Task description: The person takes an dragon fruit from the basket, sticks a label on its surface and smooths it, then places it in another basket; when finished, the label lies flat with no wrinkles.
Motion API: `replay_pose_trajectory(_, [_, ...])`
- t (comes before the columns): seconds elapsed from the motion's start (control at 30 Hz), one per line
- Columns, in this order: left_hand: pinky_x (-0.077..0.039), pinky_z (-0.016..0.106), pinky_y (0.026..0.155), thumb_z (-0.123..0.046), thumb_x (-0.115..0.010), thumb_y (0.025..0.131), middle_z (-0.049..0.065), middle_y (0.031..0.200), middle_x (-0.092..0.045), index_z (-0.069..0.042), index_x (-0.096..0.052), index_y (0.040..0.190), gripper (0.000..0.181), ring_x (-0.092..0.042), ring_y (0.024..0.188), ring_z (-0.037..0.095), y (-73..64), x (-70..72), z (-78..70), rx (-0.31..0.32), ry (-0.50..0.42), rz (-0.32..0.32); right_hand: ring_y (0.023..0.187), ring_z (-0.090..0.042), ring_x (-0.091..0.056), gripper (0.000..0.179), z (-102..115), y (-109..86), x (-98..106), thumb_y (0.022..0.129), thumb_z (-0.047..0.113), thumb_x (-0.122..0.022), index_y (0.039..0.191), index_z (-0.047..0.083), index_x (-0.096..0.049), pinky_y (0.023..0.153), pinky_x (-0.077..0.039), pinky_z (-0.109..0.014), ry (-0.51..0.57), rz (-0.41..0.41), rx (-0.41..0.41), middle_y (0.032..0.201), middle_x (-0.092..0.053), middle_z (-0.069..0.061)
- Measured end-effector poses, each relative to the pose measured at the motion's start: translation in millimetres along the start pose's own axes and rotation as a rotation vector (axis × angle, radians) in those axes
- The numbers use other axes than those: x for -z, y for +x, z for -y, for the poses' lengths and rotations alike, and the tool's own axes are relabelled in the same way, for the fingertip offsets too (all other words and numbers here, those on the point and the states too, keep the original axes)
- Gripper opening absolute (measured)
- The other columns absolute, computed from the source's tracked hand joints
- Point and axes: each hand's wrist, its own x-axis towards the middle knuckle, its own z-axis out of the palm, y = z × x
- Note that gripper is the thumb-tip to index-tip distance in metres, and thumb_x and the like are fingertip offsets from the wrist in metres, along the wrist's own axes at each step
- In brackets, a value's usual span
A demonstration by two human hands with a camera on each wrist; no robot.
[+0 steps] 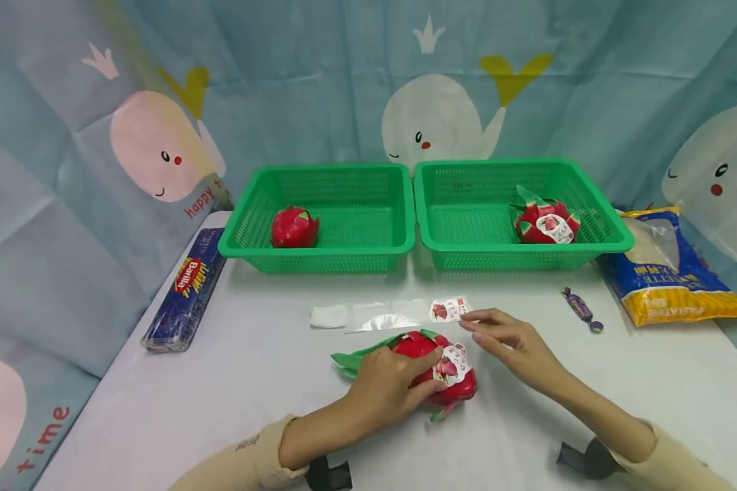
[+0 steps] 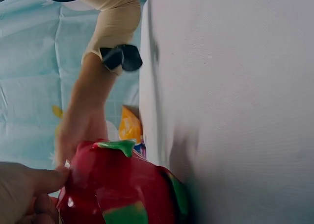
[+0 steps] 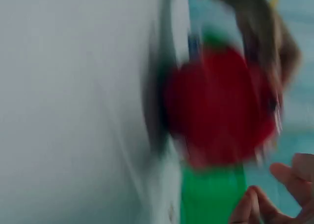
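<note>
On the white table lies a red dragon fruit [image 1: 410, 346] with green leaf tips and a white printed sticker [image 1: 453, 366]. My left hand [image 1: 388, 387] holds it, thumb and fingers beside the sticker; in the left wrist view the left hand [image 2: 30, 189] touches the fruit's [image 2: 117, 185] side. Just behind lies a clear strip [image 1: 387, 315] with another printed sticker [image 1: 447, 310] at its right end. My right hand [image 1: 516, 344] is at that end, fingers slightly bent. In the blurred right wrist view, thumb and fingers of the right hand [image 3: 279, 202] stand apart, nothing visible between them.
Two green baskets [image 1: 319, 262] stand at the back: the left holds an unstickered dragon fruit [image 1: 295, 228], the right basket [image 1: 522, 259] a stickered one [image 1: 548, 219]. A blue spaghetti box [image 1: 185, 290] lies left. A purple wrapped candy [image 1: 582, 310] and blue-yellow pasta bag [image 1: 675, 273] lie right.
</note>
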Motion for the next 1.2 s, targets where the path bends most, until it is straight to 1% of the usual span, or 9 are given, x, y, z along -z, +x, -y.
replay_pose_trajectory(0.17, [-0.050, 0.024, 0.057, -0.030, -0.070, 0.080, -0.006, 0.065, -0.069, -0.017, -0.071, 0.105, 0.028, -0.063, 0.062, 0.007, -1.5, -0.8, 2.3, -0.012, -0.011, -0.037, 0.105, -0.006, -0.056, 0.028, 6.3, -9.8, -15.0, 0.091, 0.005, -0.054, 0.116, 0.009, -0.064, 0.070, -0.051, -0.018, 0.051, 0.070, 0.069, 0.115, -0.062, -0.007])
replay_pose_trajectory(0.33, [-0.048, 0.021, 0.055, -0.033, -0.073, 0.078, -0.007, 0.068, -0.070, -0.019, -0.073, 0.101, 0.028, -0.062, 0.061, 0.007, -1.4, -2.8, 4.6, -0.020, 0.014, -0.093, 0.098, -0.015, -0.062, 0.024, 1.5, -14.6, -12.4, 0.095, 0.011, -0.048, 0.103, 0.009, -0.070, 0.069, -0.054, -0.025, -0.165, 0.107, -0.012, 0.113, -0.065, -0.007])
replay_pose_trajectory(0.4, [-0.045, 0.018, 0.055, -0.035, -0.074, 0.076, -0.008, 0.069, -0.067, -0.022, -0.074, 0.098, 0.026, -0.058, 0.062, 0.007, -1.4, -4.0, 5.6, -0.027, 0.042, -0.128, 0.099, -0.016, -0.063, 0.024, 3.2, -14.3, -10.8, 0.095, 0.012, -0.047, 0.106, 0.009, -0.069, 0.076, -0.054, -0.026, -0.218, 0.091, -0.008, 0.114, -0.065, -0.007])
replay_pose_trajectory(0.53, [-0.046, 0.016, 0.059, -0.039, -0.076, 0.072, -0.004, 0.087, -0.060, -0.026, -0.075, 0.094, 0.025, -0.054, 0.079, 0.009, -0.7, -6.4, 7.2, -0.015, 0.056, -0.187, 0.104, -0.017, -0.062, 0.035, 11.6, -13.0, -11.8, 0.093, 0.015, -0.052, 0.126, 0.006, -0.056, 0.078, -0.055, -0.027, -0.182, 0.083, 0.011, 0.121, -0.062, -0.008])
replay_pose_trajectory(0.67, [-0.055, 0.022, 0.070, -0.036, -0.075, 0.075, -0.001, 0.108, -0.061, -0.024, -0.074, 0.098, 0.026, -0.057, 0.102, 0.011, -2.6, -5.9, 9.1, 0.000, -0.014, -0.159, 0.107, -0.019, -0.061, 0.038, 13.3, -14.9, -16.4, 0.094, 0.020, -0.052, 0.127, 0.003, -0.054, 0.083, -0.054, -0.034, -0.257, 0.136, 0.001, 0.119, -0.063, -0.007])
replay_pose_trajectory(0.87, [-0.055, 0.024, 0.077, -0.033, -0.074, 0.076, 0.002, 0.113, -0.061, -0.020, -0.073, 0.100, 0.028, -0.060, 0.100, 0.011, -5.9, -4.2, 10.9, -0.029, -0.047, -0.137, 0.105, -0.018, -0.060, 0.045, 24.7, -15.3, -19.0, 0.095, 0.028, -0.050, 0.132, 0.002, -0.049, 0.086, -0.051, -0.041, -0.385, 0.134, -0.018, 0.116, -0.063, -0.005])
replay_pose_trajectory(0.93, [-0.054, 0.023, 0.077, -0.034, -0.074, 0.076, 0.002, 0.113, -0.061, -0.019, -0.073, 0.101, 0.029, -0.061, 0.099, 0.011, -6.7, -4.1, 11.3, -0.035, -0.050, -0.133, 0.098, -0.014, -0.062, 0.042, 25.9, -16.3, -19.3, 0.096, 0.029, -0.048, 0.127, 0.002, -0.054, 0.081, -0.053, -0.037, -0.408, 0.171, -0.027, 0.109, -0.066, -0.003])
replay_pose_trajectory(1.03, [-0.054, 0.024, 0.080, -0.034, -0.075, 0.075, 0.003, 0.113, -0.062, -0.017, -0.073, 0.100, 0.031, -0.062, 0.101, 0.012, -7.5, -3.2, 13.2, -0.038, -0.064, -0.127, 0.100, -0.015, -0.063, 0.040, 25.1, -13.8, -16.4, 0.098, 0.029, -0.044, 0.124, 0.001, -0.056, 0.080, -0.054, -0.036, -0.386, 0.190, -0.062, 0.110, -0.067, -0.007])
replay_pose_trajectory(1.2, [-0.053, 0.029, 0.085, -0.035, -0.076, 0.074, 0.009, 0.112, -0.066, -0.013, -0.072, 0.101, 0.035, -0.062, 0.107, 0.022, -9.7, 0.3, 17.5, -0.071, -0.065, -0.119, 0.109, -0.024, -0.060, 0.044, 25.3, 2.6, -10.2, 0.093, 0.025, -0.052, 0.131, 0.003, -0.050, 0.083, -0.053, -0.039, -0.196, 0.180, -0.059, 0.126, -0.058, -0.009])
